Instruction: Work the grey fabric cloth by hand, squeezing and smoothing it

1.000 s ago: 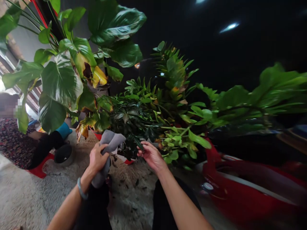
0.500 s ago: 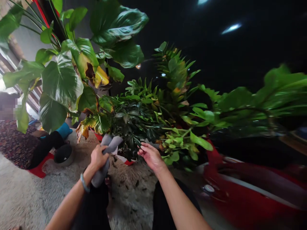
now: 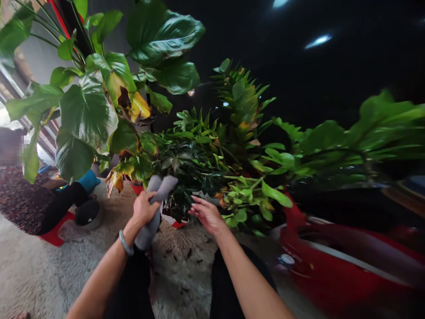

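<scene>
My left hand (image 3: 145,208) is closed around a folded grey cloth (image 3: 163,189), whose two rounded ends stick out above the fist while the rest hangs below it. A bangle circles that wrist. My right hand (image 3: 207,215) has its fingers stretched out and slightly apart, with nothing seen in them. It is beside a dark-leaved potted plant (image 3: 175,168); whether the fingertips touch a leaf I cannot tell. The plant's white and red pot (image 3: 174,221) shows between my hands, partly hidden by foliage.
A large-leaved plant (image 3: 88,110) with yellowed, browned leaves rises at left. Light green foliage (image 3: 244,195) spreads at right, near a red vehicle-like body (image 3: 332,261). A person (image 3: 26,199) sits on a red stool (image 3: 56,230) beside a dark bucket (image 3: 88,215). Debris dots the concrete floor (image 3: 186,266).
My left hand has moved slightly right and up with the grey cloth, closer to the dark leaves. My right hand's fingers, pinched at a dark leaf before, have opened.
</scene>
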Tool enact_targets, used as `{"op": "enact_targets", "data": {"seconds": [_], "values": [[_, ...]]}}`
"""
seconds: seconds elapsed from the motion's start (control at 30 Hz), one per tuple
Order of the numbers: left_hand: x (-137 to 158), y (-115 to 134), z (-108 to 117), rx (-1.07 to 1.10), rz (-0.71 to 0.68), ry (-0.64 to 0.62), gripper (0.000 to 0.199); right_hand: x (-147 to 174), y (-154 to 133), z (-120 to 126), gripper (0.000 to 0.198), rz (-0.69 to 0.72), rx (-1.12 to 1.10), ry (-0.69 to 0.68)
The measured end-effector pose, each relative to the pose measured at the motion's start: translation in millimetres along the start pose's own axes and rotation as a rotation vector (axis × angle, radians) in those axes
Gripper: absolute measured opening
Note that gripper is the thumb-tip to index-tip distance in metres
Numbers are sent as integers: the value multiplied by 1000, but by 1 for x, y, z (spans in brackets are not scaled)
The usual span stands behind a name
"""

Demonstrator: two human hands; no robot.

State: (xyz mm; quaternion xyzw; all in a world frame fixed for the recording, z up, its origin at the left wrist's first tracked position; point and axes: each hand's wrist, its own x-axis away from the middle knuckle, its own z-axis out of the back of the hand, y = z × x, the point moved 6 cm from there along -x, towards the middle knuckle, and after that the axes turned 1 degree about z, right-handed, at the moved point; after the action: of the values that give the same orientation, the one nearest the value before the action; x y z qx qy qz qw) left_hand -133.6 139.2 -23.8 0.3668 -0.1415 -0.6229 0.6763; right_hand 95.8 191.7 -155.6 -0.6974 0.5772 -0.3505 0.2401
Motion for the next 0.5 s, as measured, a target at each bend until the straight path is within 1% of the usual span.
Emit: {"op": "enact_targets", "data": {"seconds": [0.03, 0.07, 0.1, 0.13, 0.2, 0.27, 0.3, 0.33, 0.37, 0.4, 0.43, 0.5], "values": [[15, -8, -8, 19, 5, -51, 27, -1, 0, 3, 35, -16, 25, 19], [28, -13, -10, 59, 7, -62, 25, -1, 0, 5, 34, -28, 41, 31], [39, -15, -5, 110, 3, -36, 24, -2, -1, 7, 34, -33, 44, 35], [45, -13, 5, 165, -7, 24, 23, -2, -2, 8, 33, -30, 36, 29], [44, 3, 35, 240, -58, 201, 25, -3, -5, 6, 33, -12, 5, 4], [25, 26, 60, 239, -131, 362, 25, -2, -6, 3, 34, 5, -15, -12], [12, 36, 66, 220, -157, 406, 25, -1, -5, 1, 34, 9, -17, -12], [-1, 42, 67, 201, -164, 423, 25, 0, -4, 0, 35, 13, -14, -6], [-13, 44, 61, 185, -150, 405, 26, 1, -4, 0, 36, 17, -6, 4], [-21, 42, 51, 175, -118, 363, 26, 2, -3, 0, 36, 23, 8, 18], [-25, 35, 37, 171, -73, 301, 27, 3, -3, 0, 36, 28, 25, 31], [-13, 13, 7, 178, 20, 167, 28, 4, -3, 3, 36, 39, 55, 50]]}}
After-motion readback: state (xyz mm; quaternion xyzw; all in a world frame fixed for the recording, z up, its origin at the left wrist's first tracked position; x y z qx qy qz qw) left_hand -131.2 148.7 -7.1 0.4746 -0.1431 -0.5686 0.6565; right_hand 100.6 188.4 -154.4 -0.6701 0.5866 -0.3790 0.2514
